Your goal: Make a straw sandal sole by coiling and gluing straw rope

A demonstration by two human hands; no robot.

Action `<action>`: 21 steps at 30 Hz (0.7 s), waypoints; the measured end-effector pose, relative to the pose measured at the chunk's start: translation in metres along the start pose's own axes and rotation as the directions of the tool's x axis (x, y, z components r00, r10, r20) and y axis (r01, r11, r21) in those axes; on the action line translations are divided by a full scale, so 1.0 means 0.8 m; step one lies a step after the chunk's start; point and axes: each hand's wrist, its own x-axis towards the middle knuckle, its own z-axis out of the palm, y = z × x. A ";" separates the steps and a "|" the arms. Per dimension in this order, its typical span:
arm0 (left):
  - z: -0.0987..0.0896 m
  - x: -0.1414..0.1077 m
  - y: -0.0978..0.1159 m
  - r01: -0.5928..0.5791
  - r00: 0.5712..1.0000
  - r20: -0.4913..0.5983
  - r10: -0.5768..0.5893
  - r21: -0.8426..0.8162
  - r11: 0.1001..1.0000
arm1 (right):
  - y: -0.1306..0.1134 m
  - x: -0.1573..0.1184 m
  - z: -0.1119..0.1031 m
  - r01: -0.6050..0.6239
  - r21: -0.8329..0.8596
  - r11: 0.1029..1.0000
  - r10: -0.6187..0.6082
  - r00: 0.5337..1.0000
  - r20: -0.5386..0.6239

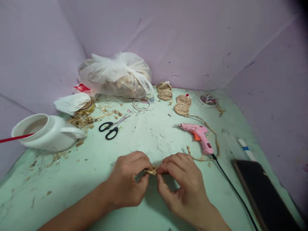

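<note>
My left hand [131,178] and my right hand [181,183] meet at the near middle of the table. Between their fingertips is a small tan piece of braided fibre [151,172], mostly hidden by the fingers. The left thumb and fingers pinch one end, and the right fingertips press on the other. Beyond the right hand lies a pink glue gun [197,133] with an orange trigger, its nozzle pointing left. A braided cord [215,136] curves around it from a flat woven fibre piece [182,105]. Black-handled scissors [113,126] lie partly open beyond the left hand.
A white jug [55,136] lies at the left among dry scraps. A knotted plastic bag [120,77] rests against the back wall, near a tape ring [141,104] and another woven piece [165,91]. A phone [264,195] and the glue gun's black cable [233,189] occupy the right.
</note>
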 end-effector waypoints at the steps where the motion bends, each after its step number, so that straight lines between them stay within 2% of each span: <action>1: 0.000 0.000 0.000 0.005 1.000 0.002 -0.005 -0.001 1.000 | 0.000 0.000 0.000 -0.003 -0.004 1.000 0.003 1.000 0.003; 10: 0.001 -0.002 -0.002 0.035 0.999 0.022 -0.034 -0.028 0.999 | 0.003 0.000 -0.011 -0.027 -0.004 1.000 0.027 0.998 0.055; 15: -0.001 -0.001 0.000 0.045 0.999 0.008 -0.045 -0.031 0.999 | 0.016 -0.002 -0.023 -0.048 -0.005 0.999 0.048 0.994 0.099; 18: -0.002 0.000 0.001 0.046 0.999 0.002 -0.046 -0.034 0.998 | 0.025 -0.004 -0.031 -0.065 -0.040 0.997 0.067 0.996 0.051; 21: -0.001 0.000 0.001 0.051 0.999 0.000 -0.051 -0.031 0.998 | 0.023 -0.003 -0.034 -0.012 -0.026 1.000 0.012 1.000 -0.019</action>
